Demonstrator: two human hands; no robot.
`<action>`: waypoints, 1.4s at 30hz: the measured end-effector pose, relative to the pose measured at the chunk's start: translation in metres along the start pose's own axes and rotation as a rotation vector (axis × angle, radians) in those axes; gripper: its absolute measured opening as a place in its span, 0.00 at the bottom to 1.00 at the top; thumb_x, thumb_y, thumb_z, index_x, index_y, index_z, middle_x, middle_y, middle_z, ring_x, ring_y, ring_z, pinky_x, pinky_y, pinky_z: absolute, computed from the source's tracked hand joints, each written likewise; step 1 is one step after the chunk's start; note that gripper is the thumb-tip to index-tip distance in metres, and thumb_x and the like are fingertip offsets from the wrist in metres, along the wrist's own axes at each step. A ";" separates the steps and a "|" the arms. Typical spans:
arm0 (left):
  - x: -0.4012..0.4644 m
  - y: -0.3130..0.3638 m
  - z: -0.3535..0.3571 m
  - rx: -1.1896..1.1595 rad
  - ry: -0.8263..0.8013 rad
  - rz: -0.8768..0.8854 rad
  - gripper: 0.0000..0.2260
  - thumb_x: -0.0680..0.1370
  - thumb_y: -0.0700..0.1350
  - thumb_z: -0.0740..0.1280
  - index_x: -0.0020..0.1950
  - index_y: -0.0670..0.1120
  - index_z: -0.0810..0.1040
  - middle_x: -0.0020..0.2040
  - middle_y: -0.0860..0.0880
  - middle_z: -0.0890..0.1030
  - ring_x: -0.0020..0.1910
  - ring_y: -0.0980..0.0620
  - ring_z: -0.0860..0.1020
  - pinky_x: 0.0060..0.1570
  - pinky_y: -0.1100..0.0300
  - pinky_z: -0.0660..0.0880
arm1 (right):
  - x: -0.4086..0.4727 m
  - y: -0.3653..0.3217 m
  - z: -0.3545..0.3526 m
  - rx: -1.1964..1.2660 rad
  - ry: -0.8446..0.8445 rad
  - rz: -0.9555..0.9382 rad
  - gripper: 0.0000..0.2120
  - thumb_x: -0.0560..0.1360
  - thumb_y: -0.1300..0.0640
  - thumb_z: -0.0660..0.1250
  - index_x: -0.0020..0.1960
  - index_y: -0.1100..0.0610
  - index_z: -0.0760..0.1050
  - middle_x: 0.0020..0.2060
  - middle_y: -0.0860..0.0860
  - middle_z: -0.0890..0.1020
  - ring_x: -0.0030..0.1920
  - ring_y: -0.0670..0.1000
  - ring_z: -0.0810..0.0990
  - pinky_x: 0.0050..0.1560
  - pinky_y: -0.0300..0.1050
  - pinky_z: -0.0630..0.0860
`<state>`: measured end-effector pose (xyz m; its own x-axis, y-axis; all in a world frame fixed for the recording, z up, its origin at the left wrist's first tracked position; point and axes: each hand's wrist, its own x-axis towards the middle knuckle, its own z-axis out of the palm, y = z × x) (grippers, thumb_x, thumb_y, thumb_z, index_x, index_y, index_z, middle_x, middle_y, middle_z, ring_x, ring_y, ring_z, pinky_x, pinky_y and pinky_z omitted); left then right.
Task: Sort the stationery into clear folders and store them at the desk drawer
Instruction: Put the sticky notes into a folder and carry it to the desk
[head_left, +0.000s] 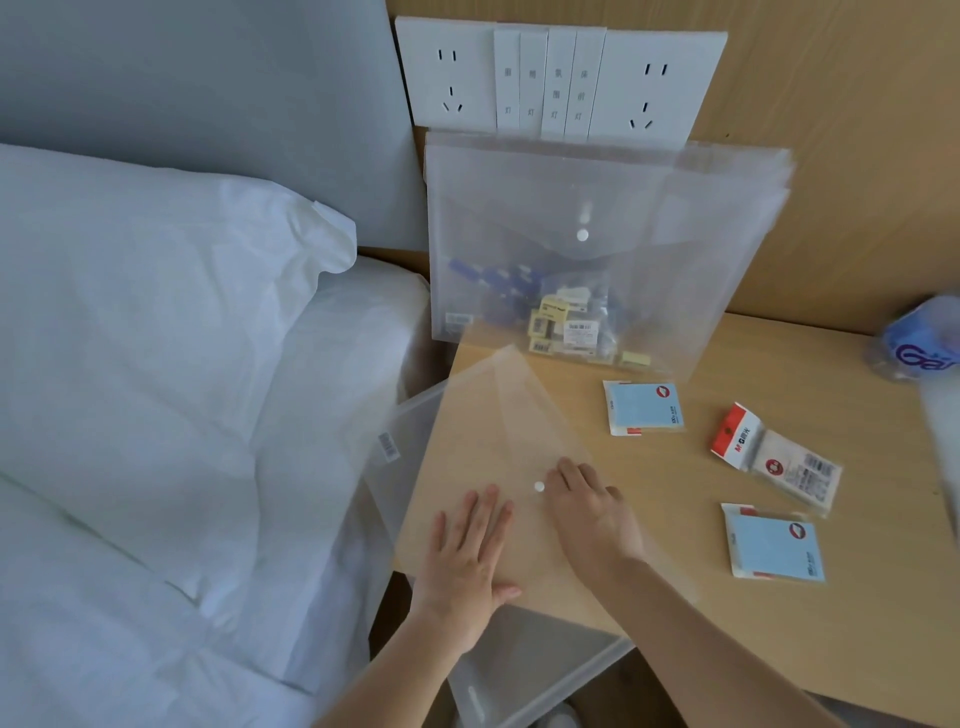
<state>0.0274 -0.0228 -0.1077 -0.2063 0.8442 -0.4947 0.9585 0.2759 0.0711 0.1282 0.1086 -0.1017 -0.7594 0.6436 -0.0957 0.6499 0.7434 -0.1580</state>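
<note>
Flat, both hands (470, 551) press folder (483, 431) overhanging desk (779, 639).

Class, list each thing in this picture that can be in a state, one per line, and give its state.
Flat clear folder: lying on the desk, both hands on it.
Standing clear folder: snapped shut, leaning on the wall, small stationery inside.
Left hand: open, flat on the folder.
Right hand: fingers by the snap button.
Blue sticky note packs: loose, unsorted.
Red-topped packet: loose, sealed.
</note>
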 end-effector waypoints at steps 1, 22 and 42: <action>-0.001 0.000 -0.004 0.005 -0.015 -0.002 0.42 0.79 0.63 0.50 0.62 0.49 0.14 0.67 0.49 0.22 0.66 0.48 0.25 0.69 0.49 0.32 | -0.001 -0.002 -0.003 0.009 0.013 0.004 0.22 0.43 0.69 0.79 0.35 0.60 0.79 0.36 0.54 0.81 0.34 0.56 0.81 0.22 0.42 0.72; 0.006 0.006 -0.045 -0.149 0.000 0.023 0.26 0.79 0.49 0.62 0.74 0.49 0.56 0.76 0.48 0.50 0.75 0.47 0.50 0.72 0.54 0.50 | -0.031 0.073 -0.030 1.183 0.170 0.825 0.04 0.77 0.67 0.62 0.46 0.59 0.73 0.43 0.57 0.81 0.35 0.55 0.82 0.35 0.50 0.80; 0.044 0.061 -0.068 0.213 -0.008 0.404 0.30 0.66 0.51 0.75 0.66 0.51 0.70 0.62 0.47 0.70 0.61 0.44 0.69 0.55 0.52 0.70 | -0.043 0.083 -0.035 1.520 0.129 0.884 0.08 0.76 0.68 0.63 0.51 0.60 0.77 0.40 0.60 0.83 0.36 0.55 0.81 0.32 0.47 0.81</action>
<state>0.0636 0.0625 -0.0661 0.1929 0.8609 -0.4708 0.9811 -0.1756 0.0808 0.2157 0.1487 -0.0767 -0.1717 0.7876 -0.5917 0.1693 -0.5681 -0.8054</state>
